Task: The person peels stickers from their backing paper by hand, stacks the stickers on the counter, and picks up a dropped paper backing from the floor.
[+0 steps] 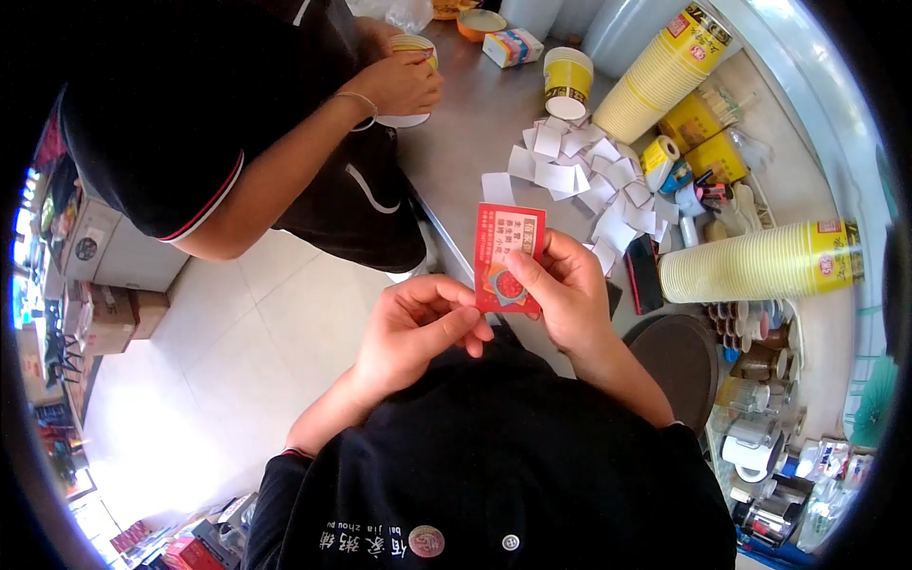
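Note:
A red printed card [503,249] is held upright in front of my chest. My right hand [570,290] pinches its right side, the thumb lying across its printed face. At the card's lower left corner is my left hand [425,328], its fingers curled and its thumb tip close to the edge; whether it grips the card is hard to tell. Beyond the card, many small white paper slips [560,176] lie loosely heaped on the metal table [465,123].
At the left a co-worker's hands [404,84] hold a yellow-rimmed paper cup. Long stacks of yellow cups [760,263] lie at the right, beside a dark phone [644,275]. A single cup stack [568,81], a tissue pack [513,47] and a round dark stool [674,366] are also there.

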{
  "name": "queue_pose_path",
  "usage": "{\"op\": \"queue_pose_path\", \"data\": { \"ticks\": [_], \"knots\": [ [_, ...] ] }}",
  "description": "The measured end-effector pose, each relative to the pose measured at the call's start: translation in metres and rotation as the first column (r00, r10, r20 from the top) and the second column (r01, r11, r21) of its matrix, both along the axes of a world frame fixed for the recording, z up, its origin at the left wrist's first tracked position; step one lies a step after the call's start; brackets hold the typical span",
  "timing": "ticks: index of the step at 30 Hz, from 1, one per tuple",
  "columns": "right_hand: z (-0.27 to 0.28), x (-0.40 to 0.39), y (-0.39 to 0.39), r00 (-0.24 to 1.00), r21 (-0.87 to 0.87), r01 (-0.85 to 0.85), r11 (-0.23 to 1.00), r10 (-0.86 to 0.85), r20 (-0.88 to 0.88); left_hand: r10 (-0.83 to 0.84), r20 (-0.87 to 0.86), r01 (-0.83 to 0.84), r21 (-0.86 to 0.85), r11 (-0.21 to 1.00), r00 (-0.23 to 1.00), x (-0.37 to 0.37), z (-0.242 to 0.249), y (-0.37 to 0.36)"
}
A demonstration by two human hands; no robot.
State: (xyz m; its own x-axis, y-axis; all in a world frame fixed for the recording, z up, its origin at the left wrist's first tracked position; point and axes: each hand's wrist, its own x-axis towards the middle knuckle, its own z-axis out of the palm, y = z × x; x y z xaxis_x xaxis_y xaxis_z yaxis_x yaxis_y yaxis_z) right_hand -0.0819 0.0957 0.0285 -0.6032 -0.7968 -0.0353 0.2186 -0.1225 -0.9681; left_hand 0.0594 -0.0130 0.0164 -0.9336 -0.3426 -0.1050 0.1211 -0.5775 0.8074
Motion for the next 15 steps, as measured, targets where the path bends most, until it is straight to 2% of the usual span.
{"op": "queue_pose_path", "data": {
  "ticks": [3,13,15],
  "knots": [
    [-0.001,0.000,0.000,0.999,0.008,-0.023,1.000,0.023,0.044,-0.050,-0.026,0.050,0.020,0.999,0.998,0.003,0.000,-0.003],
    [-0.004,0.000,0.002,0.998,0.052,-0.042,0.998,0.039,0.053,-0.015,-0.045,0.015,-0.010,1.000,0.999,0.003,-0.002,-0.001],
    [-0.012,-0.001,0.001,0.999,0.095,-0.022,0.995,0.026,-0.046,-0.007,-0.035,0.006,-0.038,0.999,0.999,0.004,-0.001,0.000]
  ]
}}
